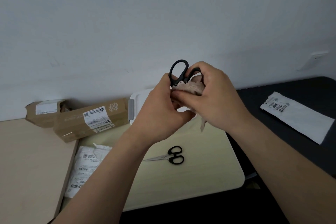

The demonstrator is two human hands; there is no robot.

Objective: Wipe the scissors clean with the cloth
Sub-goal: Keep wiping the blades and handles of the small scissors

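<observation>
I hold a pair of black-handled scissors (179, 72) up in front of the wall, handles uppermost. My left hand (160, 109) grips them from below and the blades are hidden. My right hand (216, 96) holds a beige cloth (190, 88) wrapped around the scissors just under the handles, and a loose end of the cloth hangs down by the palm. A second, smaller pair of black-handled scissors (170, 156) lies flat on the pale yellow tabletop (209, 165), blades pointing left.
Two brown cardboard parcels (81, 120) lie at the back left. A white mailer bag (85, 167) with labels sits at the tabletop's left edge. A white lidded box (138, 103) stands behind my hands. Another white mailer (298, 116) lies on the dark surface at right.
</observation>
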